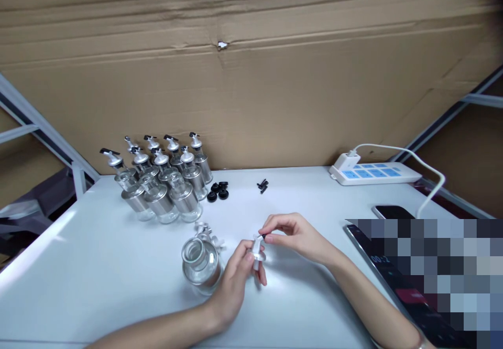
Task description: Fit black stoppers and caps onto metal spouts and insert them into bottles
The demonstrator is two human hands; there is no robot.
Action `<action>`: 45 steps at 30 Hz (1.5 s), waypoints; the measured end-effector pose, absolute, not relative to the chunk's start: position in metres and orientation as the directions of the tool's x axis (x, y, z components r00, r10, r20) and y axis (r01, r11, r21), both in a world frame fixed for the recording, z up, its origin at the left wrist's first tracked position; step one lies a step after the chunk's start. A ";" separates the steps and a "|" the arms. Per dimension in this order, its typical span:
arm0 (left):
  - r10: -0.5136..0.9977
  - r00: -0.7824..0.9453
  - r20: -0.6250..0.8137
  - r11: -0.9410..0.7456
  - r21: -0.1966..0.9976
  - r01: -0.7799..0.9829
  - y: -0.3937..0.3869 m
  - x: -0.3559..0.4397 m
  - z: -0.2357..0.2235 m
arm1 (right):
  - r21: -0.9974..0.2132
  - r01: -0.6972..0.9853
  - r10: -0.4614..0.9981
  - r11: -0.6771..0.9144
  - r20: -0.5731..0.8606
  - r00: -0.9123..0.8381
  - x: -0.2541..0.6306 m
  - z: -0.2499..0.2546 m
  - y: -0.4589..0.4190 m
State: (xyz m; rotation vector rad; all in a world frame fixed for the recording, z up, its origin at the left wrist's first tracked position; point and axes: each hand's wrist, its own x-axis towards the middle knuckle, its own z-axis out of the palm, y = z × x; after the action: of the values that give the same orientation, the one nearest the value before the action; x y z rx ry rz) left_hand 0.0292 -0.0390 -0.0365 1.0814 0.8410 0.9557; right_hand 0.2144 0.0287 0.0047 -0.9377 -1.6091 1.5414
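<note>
My left hand (238, 273) is closed on a silver pourer spout (257, 252), held upright over the front middle of the table. At the spout's tip, my right hand (293, 233) pinches a small black flap (263, 236); whether it is seated on the spout I cannot tell. Just left of my left hand stands an open glass bottle (200, 265) with a metal band. Behind it lie several loose silver spouts (203, 229), partly hidden by the bottle. Farther back are several small black flaps (263, 185) and a cluster of black stoppers (218, 191).
Several glass bottles (159, 202) stand at the back left, many with spouts fitted, the front ones open. A white power strip (377, 173) with a plugged charger and cable lies back right. A phone (393, 211) and a tablet-like screen (408, 291) are at the right. Cardboard (275, 102) walls the back.
</note>
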 end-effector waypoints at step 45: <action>0.910 0.405 -0.093 0.193 0.958 -0.212 -0.034 0.031 -0.038 | -0.872 -0.155 0.750 -0.464 -0.293 -0.593 0.207 -0.008 0.031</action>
State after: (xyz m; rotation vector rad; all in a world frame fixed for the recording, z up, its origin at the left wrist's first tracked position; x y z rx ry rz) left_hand 0.0309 -0.0344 -0.0377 1.0875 0.8058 0.9201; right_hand 0.2072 0.0310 -0.0078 -0.9237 -1.1459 2.0883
